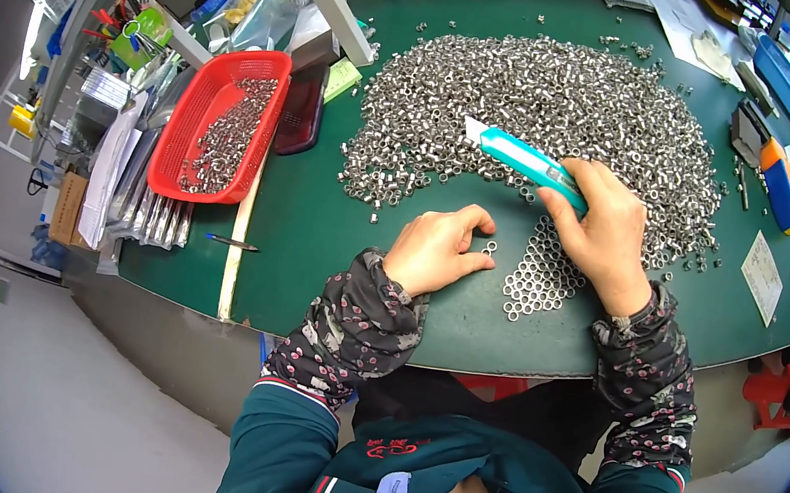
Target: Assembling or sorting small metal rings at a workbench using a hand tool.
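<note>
Heaped small parts (535, 90): bare metal, bright, glinting. Flat-laid rings (543, 276): metal, likewise shiny. Cutter handle (526, 159): smooth plastic, slight gloss. Bench (330, 283): smooth top, low sheen. Basket (212, 95): plastic, perforated, fairly glossy. Strip at bench's left (234, 265): looks like pale wood, worn. Card at right (761, 278): paper, matt. Oversleeves (351, 316): printed cloth, soft, wrinkled.
</note>
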A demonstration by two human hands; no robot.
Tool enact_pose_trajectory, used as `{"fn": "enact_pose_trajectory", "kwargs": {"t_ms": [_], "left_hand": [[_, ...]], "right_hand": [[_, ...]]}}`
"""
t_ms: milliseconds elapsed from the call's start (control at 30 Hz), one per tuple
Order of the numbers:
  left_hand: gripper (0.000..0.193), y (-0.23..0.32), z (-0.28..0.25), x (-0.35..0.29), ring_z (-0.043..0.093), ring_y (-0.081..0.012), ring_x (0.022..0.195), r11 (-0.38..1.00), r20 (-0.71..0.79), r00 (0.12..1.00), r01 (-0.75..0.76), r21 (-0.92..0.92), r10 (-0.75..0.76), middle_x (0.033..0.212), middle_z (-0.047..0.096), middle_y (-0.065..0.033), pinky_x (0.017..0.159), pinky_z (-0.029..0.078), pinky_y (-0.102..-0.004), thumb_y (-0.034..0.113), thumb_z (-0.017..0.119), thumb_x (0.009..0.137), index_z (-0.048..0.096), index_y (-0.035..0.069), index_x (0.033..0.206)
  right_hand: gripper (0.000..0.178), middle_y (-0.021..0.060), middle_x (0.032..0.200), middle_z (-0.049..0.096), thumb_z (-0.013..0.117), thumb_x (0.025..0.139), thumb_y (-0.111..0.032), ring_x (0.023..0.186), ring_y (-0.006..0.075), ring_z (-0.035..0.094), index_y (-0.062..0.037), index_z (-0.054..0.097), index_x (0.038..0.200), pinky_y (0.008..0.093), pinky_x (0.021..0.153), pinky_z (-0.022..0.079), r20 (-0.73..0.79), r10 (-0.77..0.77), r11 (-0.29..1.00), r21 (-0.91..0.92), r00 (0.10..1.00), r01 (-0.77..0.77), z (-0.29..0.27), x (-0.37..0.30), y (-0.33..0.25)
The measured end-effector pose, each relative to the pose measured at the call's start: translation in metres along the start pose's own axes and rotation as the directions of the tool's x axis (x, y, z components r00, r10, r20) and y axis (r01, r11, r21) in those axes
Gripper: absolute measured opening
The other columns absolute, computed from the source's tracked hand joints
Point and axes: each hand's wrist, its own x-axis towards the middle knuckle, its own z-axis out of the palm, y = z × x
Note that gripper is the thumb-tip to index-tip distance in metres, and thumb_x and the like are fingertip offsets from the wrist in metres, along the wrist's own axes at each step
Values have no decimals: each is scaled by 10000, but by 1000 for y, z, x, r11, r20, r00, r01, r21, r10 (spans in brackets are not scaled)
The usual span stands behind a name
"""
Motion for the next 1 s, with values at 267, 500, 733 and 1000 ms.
{"fn": "enact_pose_trajectory", "kwargs": {"t_ms": [267,500,733,1000], "left_hand": [[194,-19,-6,3,451,-87,478,945,53,998,42,-325,-26,567,483,11,429,349,-257,161,661,764,550,41,868],[60,-42,-25,6,339,-22,485,-55,98,986,91,-994,-136,802,521,-47,373,242,-140,99,473,901,510,62,931],[117,-55,-23,9,344,-25,488,-108,46,994,35,-993,-96,811,532,-52,374,249,-144,114,468,912,526,35,977],[142,-52,-24,11,316,-17,483,-74,50,994,42,-996,-98,776,510,-23,372,232,-142,167,476,919,531,44,962]], "right_hand": [[222,85,686,546,679,717,-208,602,264,570,-57,596,857,356,517,435,-1,-13,1000,15,1000,13,3,5,0],[215,85,677,543,676,718,-213,597,272,562,-62,597,848,364,520,428,73,-13,1000,12,997,12,0,-3,-4],[244,92,673,556,656,735,-258,586,276,572,-48,612,851,366,520,440,216,-17,997,72,976,2,0,-2,-6],[280,115,697,585,634,753,-296,596,299,580,-42,625,872,390,534,445,308,-2,995,96,952,-29,3,-2,-5]]}}
